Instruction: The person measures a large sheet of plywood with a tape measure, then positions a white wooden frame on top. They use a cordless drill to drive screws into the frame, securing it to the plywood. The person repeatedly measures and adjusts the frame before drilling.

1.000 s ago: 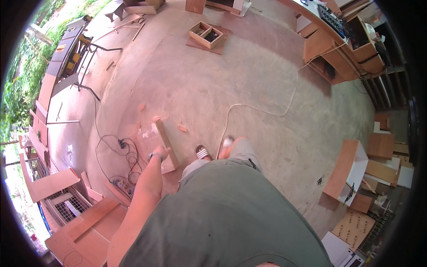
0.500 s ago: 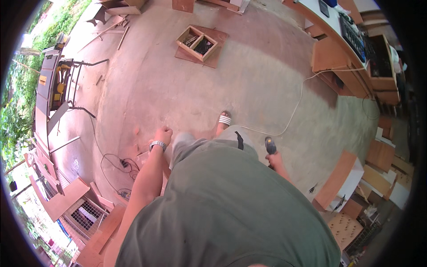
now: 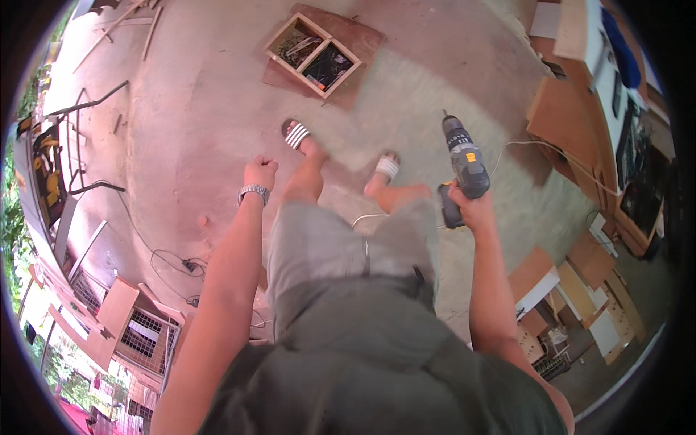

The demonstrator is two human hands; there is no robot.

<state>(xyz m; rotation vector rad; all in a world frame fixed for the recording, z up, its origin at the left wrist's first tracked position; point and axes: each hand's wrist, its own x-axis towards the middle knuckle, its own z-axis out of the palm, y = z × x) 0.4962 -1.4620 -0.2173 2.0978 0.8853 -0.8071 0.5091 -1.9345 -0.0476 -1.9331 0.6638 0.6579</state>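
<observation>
My right hand [image 3: 470, 206] grips a dark grey cordless drill [image 3: 469, 165] by its handle, out to the right of my legs. The drill's chuck points away from me, and its battery block sits just left of my wrist. My left hand [image 3: 261, 172] is raised to the left of my legs, fingers curled into a fist. Whether anything is inside that fist is hidden. A metal watch [image 3: 254, 193] circles the left wrist. Ahead of my feet lies a two-compartment wooden box [image 3: 313, 56], holding small loose items, on a brown board [image 3: 371, 45].
A pale cable [image 3: 540, 143] crosses the floor on the right toward a wooden desk [image 3: 573, 101]. Dark cords [image 3: 190, 265] lie at left, near a workbench with black legs [image 3: 98, 101]. Wooden panels [image 3: 580, 283] are piled at right, beside wire-mesh frames [image 3: 148, 333] at left.
My right hand has brought the drill up and forward, so it shows whole. Both feet are now in view, and the wooden box appears larger and nearer. The left hand remains closed.
</observation>
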